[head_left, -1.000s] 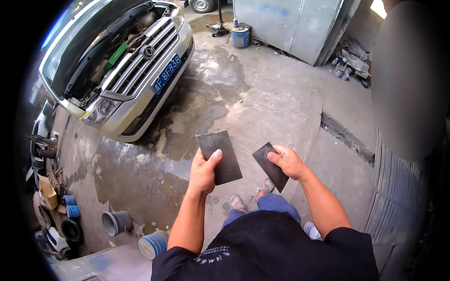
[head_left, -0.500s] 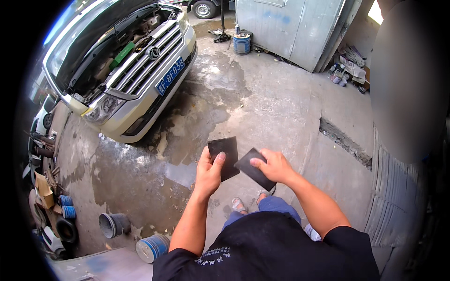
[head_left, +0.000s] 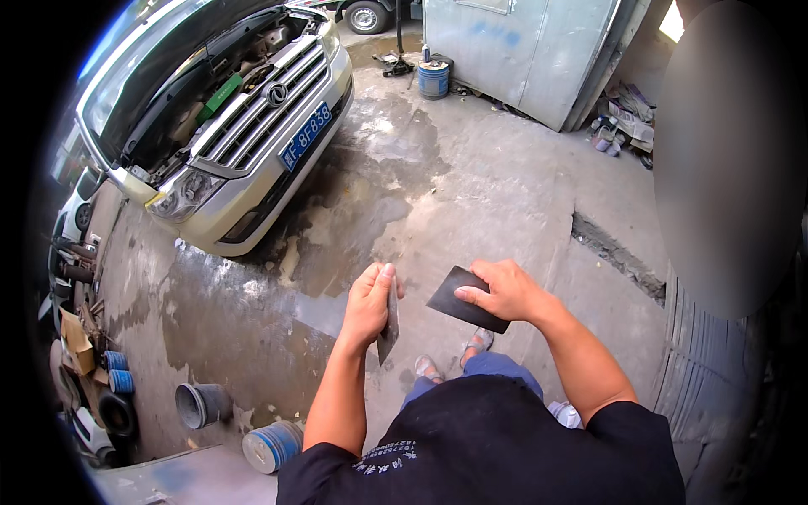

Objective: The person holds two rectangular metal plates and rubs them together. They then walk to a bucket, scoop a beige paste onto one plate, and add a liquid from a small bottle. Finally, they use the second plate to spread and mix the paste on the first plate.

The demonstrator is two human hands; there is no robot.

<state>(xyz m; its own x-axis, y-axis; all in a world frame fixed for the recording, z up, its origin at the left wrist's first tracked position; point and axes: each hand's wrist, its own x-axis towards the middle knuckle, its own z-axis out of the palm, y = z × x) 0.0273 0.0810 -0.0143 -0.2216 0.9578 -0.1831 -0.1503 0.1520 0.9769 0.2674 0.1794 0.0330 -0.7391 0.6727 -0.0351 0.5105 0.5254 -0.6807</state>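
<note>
My left hand (head_left: 366,305) is closed round a thin rectangular scraper plate (head_left: 389,326), turned nearly edge-on, with its lower corner pointing down. To its right, my right hand (head_left: 512,291) grips a flat dark scraper plate (head_left: 481,314) by one side, thumb lying across its face. This second plate is tilted, its broad face showing upward and its free edge toward my left hand. The two plates are apart, in the air above the concrete floor. Any material on them is too small to make out.
A cream-coloured vehicle (head_left: 252,189) with its hood raised stands ahead on the left. A grey bucket (head_left: 202,406) and a blue-banded pail (head_left: 273,446) are at lower left. A blue bucket (head_left: 433,80) stands by the metal door (head_left: 513,59). A rough trench (head_left: 619,257) cuts the floor at right.
My left hand has turned its plate from face-up to nearly edge-on. The right hand has moved slightly right, its plate drawing away from the left one and tilting flatter.
</note>
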